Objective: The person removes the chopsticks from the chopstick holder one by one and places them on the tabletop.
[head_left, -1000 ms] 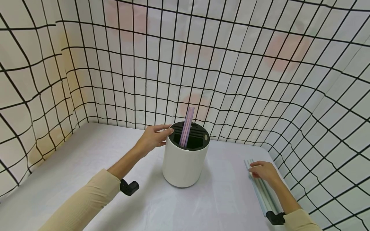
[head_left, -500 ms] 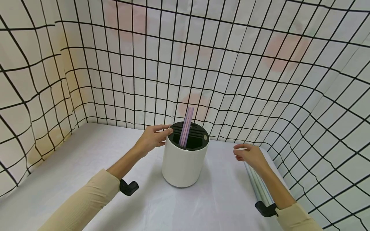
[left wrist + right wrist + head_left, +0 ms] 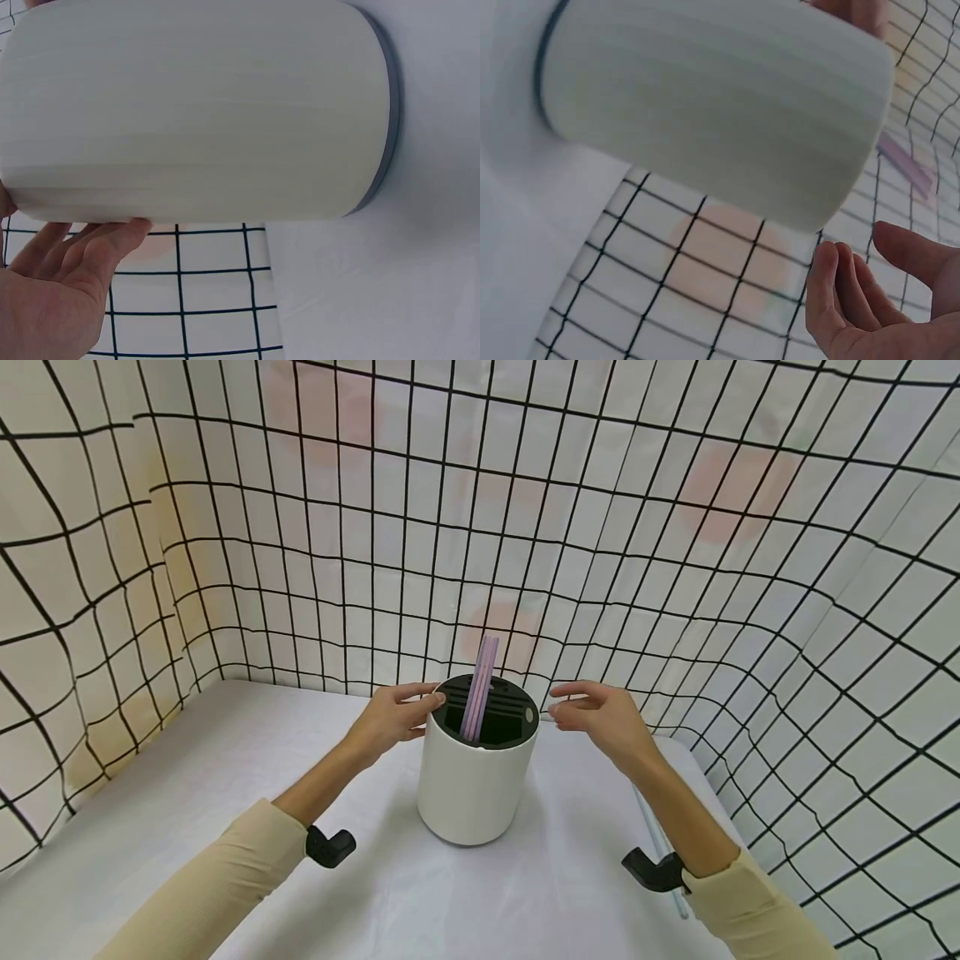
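Standing upright on the white table (image 3: pixel 187 793), the white holder (image 3: pixel 472 785) bears no writing that can be read. The left hand (image 3: pixel 390 718) rests on its upper rim, straight fingers together against the side and the thumb on the black slotted top. The right hand (image 3: pixel 600 718) hovers just beside the opposite rim, fingers loosely apart, holding nothing; whether it touches the holder cannot be told. Pink straws (image 3: pixel 480 687) stand in a slot, long axis near vertical, tips leaning slightly right. Pale blue straws (image 3: pixel 651 827) lie flat on the table under the right forearm, running toward the front.
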The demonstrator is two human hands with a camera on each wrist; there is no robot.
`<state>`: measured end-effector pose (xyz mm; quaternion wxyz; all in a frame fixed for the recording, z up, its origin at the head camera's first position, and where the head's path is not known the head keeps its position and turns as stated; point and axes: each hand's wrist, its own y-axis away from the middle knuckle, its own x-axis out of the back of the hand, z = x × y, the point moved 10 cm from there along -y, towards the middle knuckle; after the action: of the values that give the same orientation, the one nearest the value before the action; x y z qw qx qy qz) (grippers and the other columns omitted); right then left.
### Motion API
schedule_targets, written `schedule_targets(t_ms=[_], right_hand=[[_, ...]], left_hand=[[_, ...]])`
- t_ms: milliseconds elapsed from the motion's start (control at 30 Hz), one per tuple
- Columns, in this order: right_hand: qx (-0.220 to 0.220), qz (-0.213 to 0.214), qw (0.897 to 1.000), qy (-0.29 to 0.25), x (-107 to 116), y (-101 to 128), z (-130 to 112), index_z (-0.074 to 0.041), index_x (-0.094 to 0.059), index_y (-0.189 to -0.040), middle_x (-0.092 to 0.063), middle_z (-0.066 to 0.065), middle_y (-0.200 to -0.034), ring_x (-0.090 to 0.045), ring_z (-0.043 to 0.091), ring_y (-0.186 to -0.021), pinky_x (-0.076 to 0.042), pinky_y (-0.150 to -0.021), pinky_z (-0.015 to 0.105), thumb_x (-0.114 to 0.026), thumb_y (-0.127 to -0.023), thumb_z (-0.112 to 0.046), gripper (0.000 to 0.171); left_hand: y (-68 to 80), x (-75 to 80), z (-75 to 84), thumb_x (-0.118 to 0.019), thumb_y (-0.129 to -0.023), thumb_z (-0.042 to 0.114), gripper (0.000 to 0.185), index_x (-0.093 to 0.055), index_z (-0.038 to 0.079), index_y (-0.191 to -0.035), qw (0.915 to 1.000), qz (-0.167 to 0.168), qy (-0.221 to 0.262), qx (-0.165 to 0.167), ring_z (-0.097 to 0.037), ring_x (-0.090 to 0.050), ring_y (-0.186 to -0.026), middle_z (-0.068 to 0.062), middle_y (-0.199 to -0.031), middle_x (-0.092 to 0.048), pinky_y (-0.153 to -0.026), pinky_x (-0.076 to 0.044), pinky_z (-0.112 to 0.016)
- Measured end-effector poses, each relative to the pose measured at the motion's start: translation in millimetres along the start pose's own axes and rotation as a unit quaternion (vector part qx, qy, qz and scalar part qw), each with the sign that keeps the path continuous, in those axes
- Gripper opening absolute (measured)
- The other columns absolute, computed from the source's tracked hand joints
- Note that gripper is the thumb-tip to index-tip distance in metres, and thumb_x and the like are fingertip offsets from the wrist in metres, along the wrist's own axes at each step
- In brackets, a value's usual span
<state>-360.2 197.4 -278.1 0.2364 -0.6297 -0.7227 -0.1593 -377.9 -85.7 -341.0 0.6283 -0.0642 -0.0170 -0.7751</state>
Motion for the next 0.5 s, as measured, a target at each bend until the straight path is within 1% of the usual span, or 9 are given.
schedule_targets(t_ms=[100, 200, 267, 300, 400, 500], right_hand=[[0.01, -0.013, 1.0, -0.003, -10, -2, -17, -0.017, -0.068, -0.126, -0.074, 0.012, -0.12, -0.072, 0.027, -0.106, -0.038, -0.114, 0.067, -0.072, -0.095, -0.029, 0.034], [0.026, -0.026, 0.999, -0.013, -20, -3, -32, -0.013, -0.068, -0.127, -0.075, 0.012, -0.118, -0.073, 0.027, -0.104, -0.04, -0.113, 0.065, -0.073, -0.095, -0.029, 0.036], [0.038, -0.034, 0.998, -0.024, -28, -4, -40, -0.009, -0.068, -0.127, -0.074, 0.014, -0.118, -0.074, 0.028, -0.103, -0.043, -0.113, 0.062, -0.074, -0.094, -0.027, 0.038], [0.043, -0.038, 0.998, -0.031, -31, -5, -43, -0.007, -0.067, -0.127, -0.074, 0.015, -0.118, -0.074, 0.029, -0.102, -0.045, -0.112, 0.06, -0.074, -0.094, -0.025, 0.038], [0.048, -0.044, 0.997, -0.034, -41, -7, -49, -0.005, -0.068, -0.125, -0.074, 0.014, -0.119, -0.075, 0.028, -0.099, -0.049, -0.11, 0.055, -0.074, -0.094, -0.023, 0.036], [0.044, -0.045, 0.998, -0.03, -50, -10, -51, -0.007, -0.07, -0.122, -0.074, 0.014, -0.118, -0.075, 0.026, -0.096, -0.054, -0.106, 0.049, -0.074, -0.094, -0.021, 0.032]], left_hand=[[0.5, 0.4, 0.0, -0.069, -0.098, 0.036, 0.059, -0.054, 0.006, -0.147, 1.0, 0.001, 0.002, 0.0, -0.029, -0.062, -0.128, -0.014, -0.14, -0.063, -0.103, -0.056, -0.043], [0.8, 0.7, -0.1, -0.069, -0.098, 0.035, 0.057, -0.055, 0.007, -0.146, 1.0, 0.002, 0.005, 0.001, -0.028, -0.062, -0.128, -0.014, -0.139, -0.064, -0.102, -0.056, -0.043], [0.6, 1.0, -0.7, -0.069, -0.098, 0.034, 0.055, -0.056, 0.008, -0.145, 0.9999, 0.005, 0.008, 0.003, -0.027, -0.063, -0.127, -0.012, -0.137, -0.065, -0.102, -0.056, -0.042], [0.5, 1.1, -0.6, -0.069, -0.098, 0.033, 0.054, -0.057, 0.008, -0.144, 1.0, 0.005, 0.009, 0.002, -0.027, -0.063, -0.127, -0.013, -0.137, -0.065, -0.102, -0.056, -0.042], [0.4, 0.9, -0.1, -0.069, -0.098, 0.033, 0.053, -0.058, 0.008, -0.144, 0.9999, 0.004, 0.01, -0.001, -0.027, -0.063, -0.126, -0.013, -0.136, -0.066, -0.102, -0.057, -0.042], [0.2, 0.7, 0.4, -0.069, -0.098, 0.033, 0.053, -0.058, 0.008, -0.144, 1.0, 0.002, 0.008, -0.003, -0.027, -0.064, -0.126, -0.012, -0.135, -0.066, -0.102, -0.057, -0.042]])
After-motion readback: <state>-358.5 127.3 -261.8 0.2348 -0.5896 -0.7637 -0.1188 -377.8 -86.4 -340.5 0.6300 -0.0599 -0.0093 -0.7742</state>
